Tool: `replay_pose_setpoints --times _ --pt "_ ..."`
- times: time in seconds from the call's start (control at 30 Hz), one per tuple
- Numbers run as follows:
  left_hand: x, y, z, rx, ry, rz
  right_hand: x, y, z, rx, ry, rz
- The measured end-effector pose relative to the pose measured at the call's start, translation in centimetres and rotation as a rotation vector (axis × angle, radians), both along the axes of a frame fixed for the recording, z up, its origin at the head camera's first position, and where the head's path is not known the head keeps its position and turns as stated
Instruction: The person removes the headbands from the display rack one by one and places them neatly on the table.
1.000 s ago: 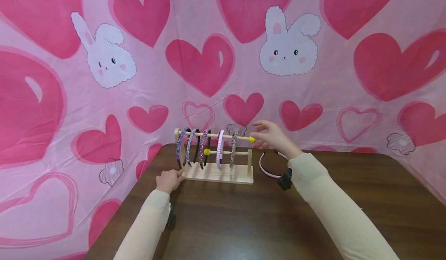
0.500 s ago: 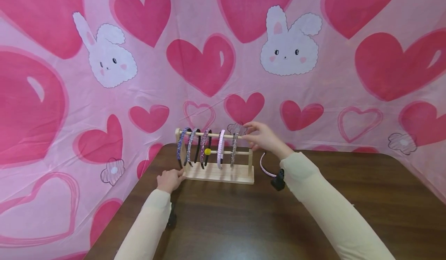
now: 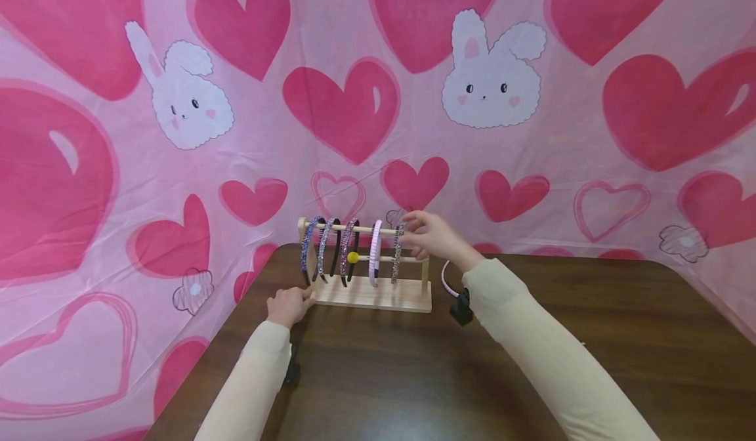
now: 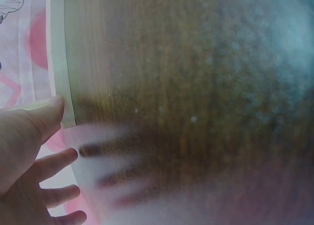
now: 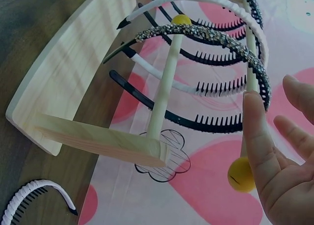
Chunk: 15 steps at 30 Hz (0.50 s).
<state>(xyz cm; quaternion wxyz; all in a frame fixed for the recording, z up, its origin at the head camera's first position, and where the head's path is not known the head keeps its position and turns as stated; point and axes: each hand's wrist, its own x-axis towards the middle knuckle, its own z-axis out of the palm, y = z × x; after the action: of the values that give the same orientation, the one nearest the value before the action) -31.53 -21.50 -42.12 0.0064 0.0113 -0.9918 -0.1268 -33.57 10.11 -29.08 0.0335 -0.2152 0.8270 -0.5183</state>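
Note:
A wooden headband stand (image 3: pixel 384 296) has several headbands hung over its upper rod: a blue glittery one (image 3: pixel 304 251), a silver one (image 3: pixel 321 254), a pink glittery one (image 3: pixel 344 257), a pale pink wrapped one (image 3: pixel 374 257) and a silver-and-dark glittery one (image 5: pixel 206 34) at the right. My right hand (image 3: pixel 434 234) is at the rod beside this last headband, one fingertip against the rod or band; which cannot be told. Its other fingers are loose. My left hand (image 3: pixel 288 306) touches the base's left end; in the left wrist view its thumb (image 4: pixel 49 114) lies on the base's edge, fingers extended.
Another pale pink headband (image 3: pixel 449 282) lies on the brown table (image 3: pixel 531 336) right of the stand, partly behind my right wrist. Yellow balls cap the upper rod (image 5: pixel 240 175) and lower rod (image 3: pixel 352 257). A pink heart-patterned cloth (image 3: pixel 354 27) hangs behind the table.
My right hand has moved left along the upper rod, from the yellow end ball to the rightmost glittery headband. My left hand stays at the base.

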Motion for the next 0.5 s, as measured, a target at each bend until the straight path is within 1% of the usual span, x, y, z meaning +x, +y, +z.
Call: replay_pose_setpoints --times 0.23,0.5 --pt "0.0 -0.1 -0.1 0.006 0.001 0.01 -0.2 -1.1 -0.3 0.02 -0.026 -0.024" --pt "-0.2 -0.2 -0.1 0.008 0.016 -0.001 -0.4 -1.9 -0.7 0.022 -0.046 -0.046"
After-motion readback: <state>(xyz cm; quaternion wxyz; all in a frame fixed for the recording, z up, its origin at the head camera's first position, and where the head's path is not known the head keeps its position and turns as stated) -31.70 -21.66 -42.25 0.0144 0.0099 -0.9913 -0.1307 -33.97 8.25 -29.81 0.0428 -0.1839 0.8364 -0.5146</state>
